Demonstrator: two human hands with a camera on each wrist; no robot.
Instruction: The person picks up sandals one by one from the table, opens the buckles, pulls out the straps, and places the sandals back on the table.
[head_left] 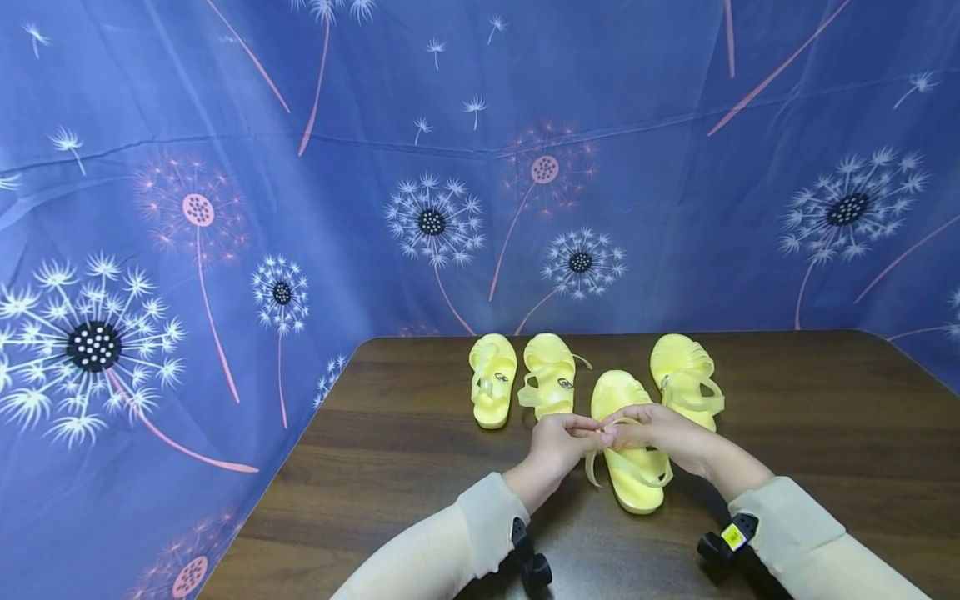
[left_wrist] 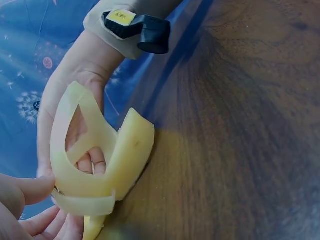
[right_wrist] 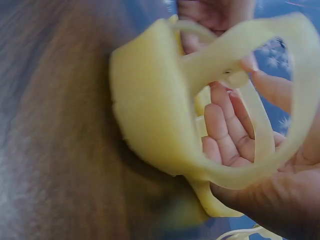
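Observation:
A yellow sandal (head_left: 637, 496) lies sole down on the table, its toe pointing away from me. Over its left side, my left hand (head_left: 553, 454) pinches the ankle strap between thumb and fingers. From the right, my right hand (head_left: 667, 429) pinches the same strap, its fingertips meeting those of the left. In the left wrist view the pale strap (left_wrist: 85, 205) bends across the sandal's side at the left fingertips. The right wrist view has the heel (right_wrist: 150, 100) up close, with a small strap fastening (right_wrist: 235, 78) by the right thumb. Fingers partly hide the strap's end.
A second sandal (head_left: 678, 367) of the same yellow stands just behind and right of the handled one. Two smaller-looking yellow sandals, one at left (head_left: 492, 408) and one beside it (head_left: 546, 354), stand farther back. A blue dandelion-print cloth (head_left: 660, 250) hangs behind the brown wooden table (head_left: 390, 433).

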